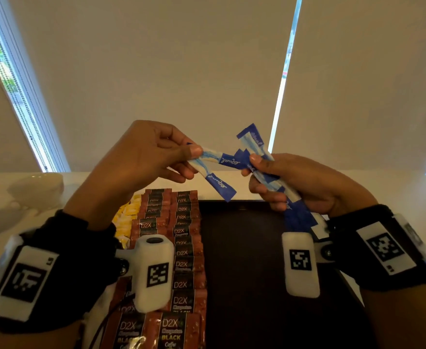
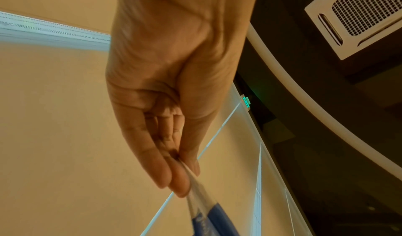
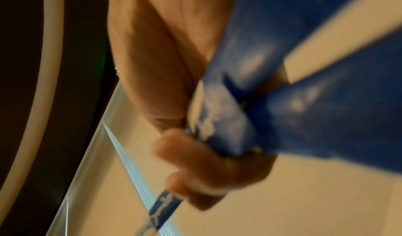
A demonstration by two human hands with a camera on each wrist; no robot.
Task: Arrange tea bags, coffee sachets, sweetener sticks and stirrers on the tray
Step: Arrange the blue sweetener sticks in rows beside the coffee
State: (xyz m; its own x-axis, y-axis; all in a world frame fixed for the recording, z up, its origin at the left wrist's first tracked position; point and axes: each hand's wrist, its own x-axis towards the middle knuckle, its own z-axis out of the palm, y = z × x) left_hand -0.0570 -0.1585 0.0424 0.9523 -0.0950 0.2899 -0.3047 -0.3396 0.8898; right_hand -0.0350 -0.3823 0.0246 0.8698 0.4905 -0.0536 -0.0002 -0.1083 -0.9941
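Observation:
Both hands are raised above the dark tray (image 1: 244,260). My left hand (image 1: 156,152) pinches the white ends of two blue-and-white sweetener sticks (image 1: 219,163) between thumb and fingers; the same sticks (image 2: 208,212) show in the left wrist view under my left hand (image 2: 174,153). My right hand (image 1: 295,180) grips a bundle of several sweetener sticks (image 1: 277,182), which fan out above and below the fist. In the right wrist view the bundle (image 3: 272,93) fills the frame, blurred, held by my right hand (image 3: 206,162). Brown coffee sachets (image 1: 184,248) lie in overlapping rows on the tray's left part.
Yellow packets (image 1: 126,217) lie left of the coffee sachets. White cups (image 1: 38,187) stand on the white counter at the far left. Window blinds hang behind the counter. The right part of the tray is bare dark surface.

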